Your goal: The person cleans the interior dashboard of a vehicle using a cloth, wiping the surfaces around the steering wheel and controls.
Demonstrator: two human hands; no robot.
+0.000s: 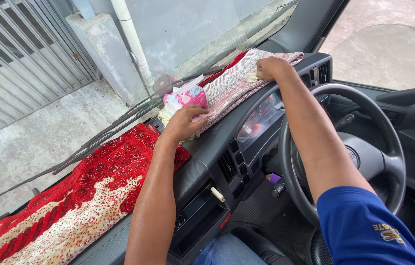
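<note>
I sit at the wheel of a vehicle and both arms reach onto the dashboard. My left hand (184, 121) presses down on the near end of a pink patterned cloth (229, 86) that lies along the dash top. My right hand (270, 67) rests on the far end of the same cloth, fingers curled on a small pale rag or tassel (251, 77). A pink tissue pack (186, 96) with a white tissue sticking out sits on the cloth, just beyond my left hand.
A red and cream patterned cloth (77, 196) covers the dash to the left. The steering wheel (387, 142) sits under my right arm. The centre console (227, 169) with vents and buttons lies below. Windscreen wipers (104, 140) and a concrete yard show outside.
</note>
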